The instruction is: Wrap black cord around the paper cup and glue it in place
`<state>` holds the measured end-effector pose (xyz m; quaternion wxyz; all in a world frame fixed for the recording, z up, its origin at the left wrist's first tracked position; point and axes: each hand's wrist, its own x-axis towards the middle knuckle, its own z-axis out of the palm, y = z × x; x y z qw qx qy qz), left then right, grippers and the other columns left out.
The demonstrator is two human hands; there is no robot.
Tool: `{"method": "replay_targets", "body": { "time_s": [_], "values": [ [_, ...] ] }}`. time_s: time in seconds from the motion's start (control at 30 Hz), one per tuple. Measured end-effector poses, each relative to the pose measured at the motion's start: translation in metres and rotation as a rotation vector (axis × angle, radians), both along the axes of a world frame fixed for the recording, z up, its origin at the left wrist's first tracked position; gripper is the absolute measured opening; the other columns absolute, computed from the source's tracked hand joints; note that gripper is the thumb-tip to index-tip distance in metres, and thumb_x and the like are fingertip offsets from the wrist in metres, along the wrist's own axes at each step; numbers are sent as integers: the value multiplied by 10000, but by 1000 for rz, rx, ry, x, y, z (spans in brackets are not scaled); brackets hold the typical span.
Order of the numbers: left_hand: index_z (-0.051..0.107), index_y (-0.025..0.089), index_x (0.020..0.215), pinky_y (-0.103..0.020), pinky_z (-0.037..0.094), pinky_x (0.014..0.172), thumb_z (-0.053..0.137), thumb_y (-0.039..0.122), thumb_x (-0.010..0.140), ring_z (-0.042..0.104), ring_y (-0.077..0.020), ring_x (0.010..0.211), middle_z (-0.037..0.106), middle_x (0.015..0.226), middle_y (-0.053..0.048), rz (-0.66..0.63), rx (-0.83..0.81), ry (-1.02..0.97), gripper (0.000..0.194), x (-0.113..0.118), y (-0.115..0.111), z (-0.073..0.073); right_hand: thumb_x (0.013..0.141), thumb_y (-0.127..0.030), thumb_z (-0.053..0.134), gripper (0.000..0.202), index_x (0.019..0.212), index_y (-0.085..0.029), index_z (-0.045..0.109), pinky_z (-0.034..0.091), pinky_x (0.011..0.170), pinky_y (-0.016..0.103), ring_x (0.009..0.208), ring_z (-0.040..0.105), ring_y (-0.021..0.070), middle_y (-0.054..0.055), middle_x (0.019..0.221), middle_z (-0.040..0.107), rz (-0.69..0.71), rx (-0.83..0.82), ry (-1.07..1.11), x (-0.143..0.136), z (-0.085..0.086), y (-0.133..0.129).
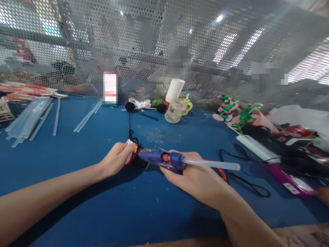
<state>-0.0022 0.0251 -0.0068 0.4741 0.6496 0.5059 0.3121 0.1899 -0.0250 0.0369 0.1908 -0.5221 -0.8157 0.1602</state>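
Note:
My right hand (pixel 190 178) is wrapped round a blue hot glue gun (pixel 154 156), and a translucent glue stick (pixel 213 163) sticks out of its rear. The gun's front end points left, at a small object in red, white and black (pixel 132 154) that looks like a paper cup partly covered in black. My left hand (pixel 117 159) grips this cup-like object, fingers closed on its left side. A black yarn strand (pixel 130 132) runs from beside it back to a black yarn ball (pixel 130 107). The nozzle tip is hard to make out against the black. A red curved piece (pixel 221 173) shows behind my right hand.
Glue sticks (pixel 29 120) lie at left, near a lit phone (pixel 110 87). Behind my hands stand a clear jar (pixel 173 111) and stacked white cups (pixel 175 90). At right are a white-and-purple power strip (pixel 288 180), a black cord (pixel 257 188) and green-pink craft pieces (pixel 246 116). Perforated metal closes the back.

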Motion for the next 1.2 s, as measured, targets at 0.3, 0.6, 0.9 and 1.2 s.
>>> {"method": "replay_targets", "body": {
  "time_s": [0.3,0.6,0.9,1.2],
  "values": [
    [386,149,492,-203,202,415,313,417,757,249,-68,436,284,459,52,-10,22,31,384,0,1,-3,738,-200,443,148,591,-187,437,319,483,210,477,403,90,-29,554,496,11,45,-1,0,2,2],
    [345,162,473,-208,192,405,298,423,763,243,-70,428,277,449,49,-20,54,81,392,-2,0,-3,729,-233,440,184,552,-183,460,320,480,220,476,410,99,-24,515,491,-31,47,-79,3,6,3],
    [314,165,449,-212,201,413,286,386,783,238,-67,429,268,441,47,-58,137,128,402,-2,-2,-1,724,-232,440,169,569,-181,482,330,471,213,474,414,97,-28,517,489,-67,7,-67,4,8,4],
    [305,164,443,-210,227,428,253,345,820,264,-63,416,305,420,49,-152,271,179,422,-3,-5,1,713,-232,451,183,538,-180,450,325,433,202,452,394,90,-40,476,447,-72,-26,-32,7,9,5]
  ]
}}
